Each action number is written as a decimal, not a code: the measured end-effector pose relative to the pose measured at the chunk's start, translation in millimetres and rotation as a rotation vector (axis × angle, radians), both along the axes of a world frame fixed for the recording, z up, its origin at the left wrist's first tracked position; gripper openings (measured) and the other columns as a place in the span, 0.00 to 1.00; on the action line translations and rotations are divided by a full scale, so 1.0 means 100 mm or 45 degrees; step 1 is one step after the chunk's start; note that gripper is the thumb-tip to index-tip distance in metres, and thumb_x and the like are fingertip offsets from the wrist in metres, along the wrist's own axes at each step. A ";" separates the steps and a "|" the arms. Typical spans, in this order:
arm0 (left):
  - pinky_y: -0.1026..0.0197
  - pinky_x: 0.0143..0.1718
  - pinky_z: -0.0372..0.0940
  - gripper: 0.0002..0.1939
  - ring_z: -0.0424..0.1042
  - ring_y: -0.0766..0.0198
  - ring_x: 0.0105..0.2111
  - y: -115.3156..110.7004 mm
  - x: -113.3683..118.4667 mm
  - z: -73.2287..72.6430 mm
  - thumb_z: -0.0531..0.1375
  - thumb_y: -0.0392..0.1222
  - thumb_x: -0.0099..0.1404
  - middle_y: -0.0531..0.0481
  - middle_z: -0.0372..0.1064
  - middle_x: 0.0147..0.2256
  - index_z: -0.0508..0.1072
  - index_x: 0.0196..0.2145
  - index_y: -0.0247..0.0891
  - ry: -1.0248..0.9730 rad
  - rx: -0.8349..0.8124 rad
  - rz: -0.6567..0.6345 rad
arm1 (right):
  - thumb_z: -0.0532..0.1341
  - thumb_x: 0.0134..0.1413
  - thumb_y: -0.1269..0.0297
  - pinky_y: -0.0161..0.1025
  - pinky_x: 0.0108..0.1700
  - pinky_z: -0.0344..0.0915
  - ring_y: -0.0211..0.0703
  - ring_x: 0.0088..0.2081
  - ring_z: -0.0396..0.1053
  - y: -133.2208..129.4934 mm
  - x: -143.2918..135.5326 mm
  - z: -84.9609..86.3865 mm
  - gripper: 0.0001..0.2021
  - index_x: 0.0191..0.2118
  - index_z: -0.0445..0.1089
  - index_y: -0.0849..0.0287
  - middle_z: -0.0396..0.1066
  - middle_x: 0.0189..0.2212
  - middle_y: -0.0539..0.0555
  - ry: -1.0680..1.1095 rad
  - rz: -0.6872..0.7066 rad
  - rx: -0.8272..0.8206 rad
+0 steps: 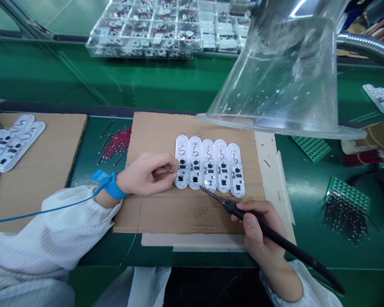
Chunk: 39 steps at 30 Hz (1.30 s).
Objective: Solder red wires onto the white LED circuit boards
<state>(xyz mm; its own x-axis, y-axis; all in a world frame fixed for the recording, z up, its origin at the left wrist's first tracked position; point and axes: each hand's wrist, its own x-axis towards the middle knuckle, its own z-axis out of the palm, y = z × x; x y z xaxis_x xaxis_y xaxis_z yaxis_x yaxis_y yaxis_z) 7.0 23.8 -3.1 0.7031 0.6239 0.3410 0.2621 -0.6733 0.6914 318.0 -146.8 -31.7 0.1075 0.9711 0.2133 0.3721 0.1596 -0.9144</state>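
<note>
Several white oblong circuit boards [222, 166] with red wires lie side by side on a cardboard sheet [179, 215]. My right hand [264, 232] is closed around the black handle of a soldering iron [230, 207]. The iron's tip is at the lower part of the boards, near the second and third from the left. My left hand [150, 174], with a blue wrist strap [113, 187], pinches a thin solder wire [170, 170] beside the leftmost board. The wire's end reaches over the boards, and its tail hangs down across the cardboard's front edge.
A clear fume hood [281, 85] hangs over the back right of the cardboard. Red wires [117, 144] lie left, near more boards [19, 145] on another cardboard. Green perforated boards [347, 196] are at right, one with dark parts. A clear compartment tray [144, 32] stands behind.
</note>
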 end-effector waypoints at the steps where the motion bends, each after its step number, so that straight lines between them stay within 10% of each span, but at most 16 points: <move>1: 0.65 0.23 0.54 0.04 0.56 0.71 0.20 0.00 0.00 0.00 0.62 0.32 0.70 0.60 0.63 0.25 0.71 0.38 0.40 -0.002 0.002 0.002 | 0.65 0.75 0.59 0.42 0.38 0.78 0.46 0.36 0.80 0.00 0.00 0.00 0.05 0.50 0.77 0.51 0.79 0.38 0.53 0.012 -0.007 0.006; 39: 0.65 0.22 0.50 0.03 0.54 0.71 0.19 0.00 0.01 0.02 0.60 0.36 0.69 0.61 0.61 0.22 0.71 0.36 0.41 0.046 -0.104 -0.002 | 0.67 0.75 0.53 0.38 0.38 0.80 0.42 0.34 0.81 0.08 -0.03 0.03 0.09 0.53 0.77 0.49 0.81 0.36 0.50 0.019 0.156 0.025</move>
